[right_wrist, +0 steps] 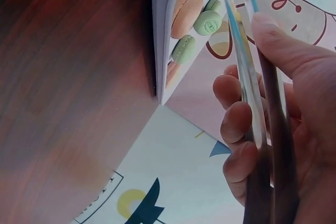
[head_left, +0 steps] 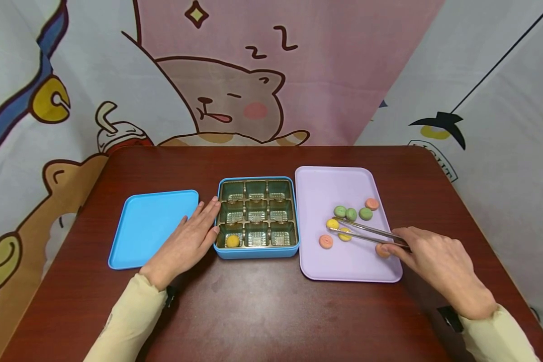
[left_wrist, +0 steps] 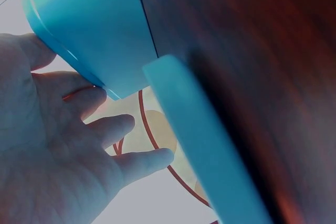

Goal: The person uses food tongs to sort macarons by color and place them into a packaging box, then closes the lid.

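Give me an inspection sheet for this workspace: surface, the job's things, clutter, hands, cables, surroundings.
Surface: reddish-brown table, with a bright reflection near the front.
Job's things: blue box, nine compartments, one yellow macaron in the front-left one; lilac tray with three green macarons, two yellow ones and three pinkish-orange ones; blue lid-like tray left of the box.
Clutter: nothing seen.
Left hand: fingers extended, touching the box's left side.
Right hand: holds metal tongs, tips at a yellow macaron.
Cables: none certain; a dark curve beyond the table's right edge is too small to identify.
Surroundings: cartoon-printed backdrop.
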`<state>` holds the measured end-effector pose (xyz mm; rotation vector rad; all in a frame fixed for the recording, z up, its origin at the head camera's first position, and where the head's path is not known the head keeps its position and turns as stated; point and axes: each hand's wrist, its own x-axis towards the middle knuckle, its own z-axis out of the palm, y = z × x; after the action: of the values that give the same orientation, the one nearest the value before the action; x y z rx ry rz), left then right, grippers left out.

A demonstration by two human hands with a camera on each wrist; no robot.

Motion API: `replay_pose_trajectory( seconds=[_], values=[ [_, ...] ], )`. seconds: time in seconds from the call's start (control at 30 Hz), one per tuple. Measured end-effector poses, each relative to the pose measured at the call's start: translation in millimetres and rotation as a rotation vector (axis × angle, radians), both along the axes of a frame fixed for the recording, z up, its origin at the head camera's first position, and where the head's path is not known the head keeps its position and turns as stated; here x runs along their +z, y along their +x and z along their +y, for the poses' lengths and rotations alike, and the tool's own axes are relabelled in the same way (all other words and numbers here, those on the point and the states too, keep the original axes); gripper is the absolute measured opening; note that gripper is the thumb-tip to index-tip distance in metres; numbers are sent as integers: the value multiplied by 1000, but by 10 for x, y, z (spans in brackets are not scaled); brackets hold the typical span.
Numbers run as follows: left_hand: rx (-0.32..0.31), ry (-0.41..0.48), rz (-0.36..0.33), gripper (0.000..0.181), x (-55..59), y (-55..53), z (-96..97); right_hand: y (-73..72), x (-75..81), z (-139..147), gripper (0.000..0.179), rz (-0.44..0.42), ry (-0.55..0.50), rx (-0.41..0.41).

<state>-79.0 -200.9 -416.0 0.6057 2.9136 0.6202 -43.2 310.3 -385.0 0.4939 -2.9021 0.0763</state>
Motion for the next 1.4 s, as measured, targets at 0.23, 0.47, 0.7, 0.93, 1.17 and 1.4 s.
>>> replay_pose_trajectory(
  seconds=[0.23, 0.47, 0.7, 0.93, 1.17, 1.4],
  values=[
    [4, 5, -3, 63, 0, 1, -4, -7, 27, -22, 49, 30, -15, 19],
    [1, 4, -5, 63, -5, 1, -7, -32, 83, -89, 42, 60, -48, 49],
    [4, 8, -12, 63, 7, -6, -1, -70, 163, -201, 40, 101, -68, 86],
    [7, 11, -14, 63, 6, 0, 0, -119, 243, -341, 39, 147, -79, 114],
    [4, 14, -6, 62, -1, -1, -9, -197, 321, -510, 39, 175, -102, 159],
    [4, 14, -8, 62, -6, -5, -6, -307, 373, -722, 57, 172, -125, 243]
  ],
)
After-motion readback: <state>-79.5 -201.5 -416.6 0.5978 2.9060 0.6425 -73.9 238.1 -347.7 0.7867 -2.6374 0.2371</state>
